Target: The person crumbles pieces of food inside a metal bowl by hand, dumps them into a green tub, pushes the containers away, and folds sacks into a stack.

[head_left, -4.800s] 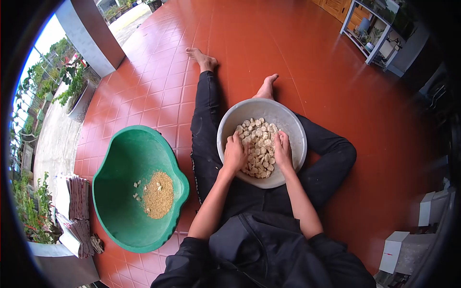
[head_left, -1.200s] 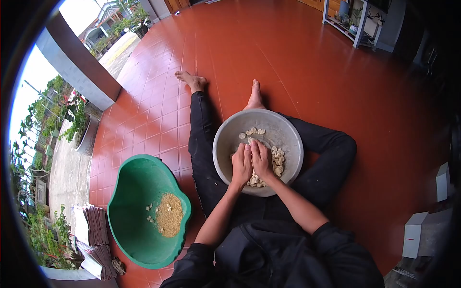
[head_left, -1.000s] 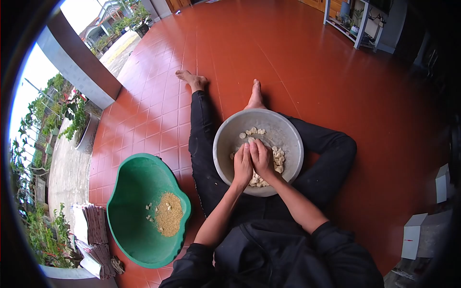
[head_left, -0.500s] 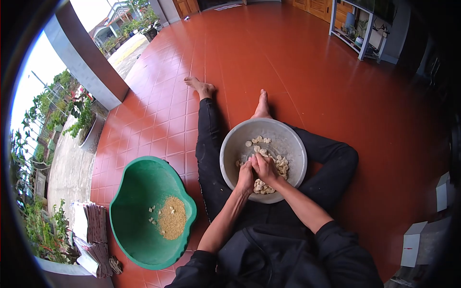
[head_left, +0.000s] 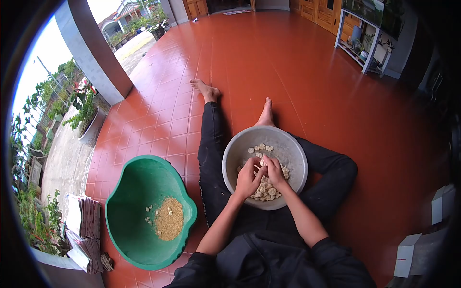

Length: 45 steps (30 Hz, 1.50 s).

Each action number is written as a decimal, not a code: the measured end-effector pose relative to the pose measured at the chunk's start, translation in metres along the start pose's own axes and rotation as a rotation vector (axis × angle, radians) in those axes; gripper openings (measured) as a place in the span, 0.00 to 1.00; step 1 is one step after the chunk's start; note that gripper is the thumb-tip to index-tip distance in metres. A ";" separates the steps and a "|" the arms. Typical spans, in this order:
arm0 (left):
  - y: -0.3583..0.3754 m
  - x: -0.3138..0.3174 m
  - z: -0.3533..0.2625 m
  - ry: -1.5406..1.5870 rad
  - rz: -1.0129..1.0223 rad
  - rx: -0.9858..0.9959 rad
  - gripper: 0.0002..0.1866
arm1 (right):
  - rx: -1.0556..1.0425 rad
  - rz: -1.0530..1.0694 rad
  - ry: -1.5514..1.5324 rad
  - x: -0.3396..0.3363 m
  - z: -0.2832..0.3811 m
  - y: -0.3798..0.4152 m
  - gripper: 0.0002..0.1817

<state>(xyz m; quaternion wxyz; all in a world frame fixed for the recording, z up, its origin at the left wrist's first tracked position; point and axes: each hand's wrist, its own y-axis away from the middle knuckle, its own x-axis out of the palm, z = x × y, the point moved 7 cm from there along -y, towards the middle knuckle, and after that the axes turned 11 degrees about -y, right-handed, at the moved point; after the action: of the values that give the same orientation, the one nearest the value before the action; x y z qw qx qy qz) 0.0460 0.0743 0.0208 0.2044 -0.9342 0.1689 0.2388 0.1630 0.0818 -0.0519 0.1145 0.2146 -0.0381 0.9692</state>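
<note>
A grey basin (head_left: 231, 144) rests between my legs, with several pale, off-white lumps (head_left: 267, 191) in it, some round and flattened. Over the middle of the basin, my left hand (head_left: 248, 178) and my right hand (head_left: 274, 171) meet at the fingertips. Between them is a small pale piece (head_left: 262, 162), pinched by the curled fingers of both hands. Part of the lumps is hidden under the hands. To the left stands a green tub (head_left: 132, 192) holding a heap of yellowish-brown grains (head_left: 170, 223) with a few pale bits.
Red tiled floor (head_left: 230, 62) surrounds me. Stacked folded papers or sacks (head_left: 89, 225) lie left of the green tub. A pillar (head_left: 103, 62) and potted plants (head_left: 91, 125) stand at the left, a white-framed stand (head_left: 357, 53) at the far right. Boxes (head_left: 408, 254) sit at lower right.
My hands were pressed together, and now the fingers are lifted and spaced more apart, showing the pale piece between them. The view has shifted slightly.
</note>
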 end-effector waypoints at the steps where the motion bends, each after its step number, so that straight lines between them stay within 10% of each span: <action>1: 0.000 -0.001 0.001 0.003 -0.001 -0.005 0.13 | 0.176 -0.045 -0.138 0.005 0.005 0.006 0.18; 5: 0.001 -0.006 -0.011 -0.376 -0.096 0.215 0.12 | 0.487 0.050 -0.186 -0.005 -0.015 0.010 0.20; 9: -0.003 -0.003 0.006 -0.388 -0.083 0.144 0.09 | 0.074 0.030 0.366 -0.012 -0.010 -0.003 0.26; 11: -0.006 0.006 0.040 0.090 -0.001 -0.099 0.12 | -0.238 -0.041 0.458 -0.002 0.026 0.001 0.20; 18: -0.007 0.014 0.066 0.721 0.060 -0.351 0.10 | -0.199 0.177 0.360 0.024 0.039 0.009 0.10; 25: -0.008 -0.009 0.019 0.046 -0.113 -0.040 0.09 | -0.231 0.186 0.380 0.010 0.034 0.001 0.14; 34: -0.007 0.008 0.059 0.724 0.020 -0.374 0.09 | -0.223 0.160 0.395 0.014 0.038 0.006 0.18; 38: -0.006 0.009 0.052 0.210 0.174 -0.289 0.10 | -0.324 0.197 0.556 0.021 0.045 0.011 0.18; 45: -0.004 0.016 0.041 0.230 0.259 -0.230 0.13 | -0.369 0.183 0.578 0.018 0.046 0.010 0.17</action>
<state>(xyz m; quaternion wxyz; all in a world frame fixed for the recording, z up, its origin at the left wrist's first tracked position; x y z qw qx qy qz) 0.0453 0.0931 -0.0193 0.0434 -0.9429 0.2815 0.1727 0.1638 0.0696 -0.0028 0.0703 -0.0971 -0.1976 0.9729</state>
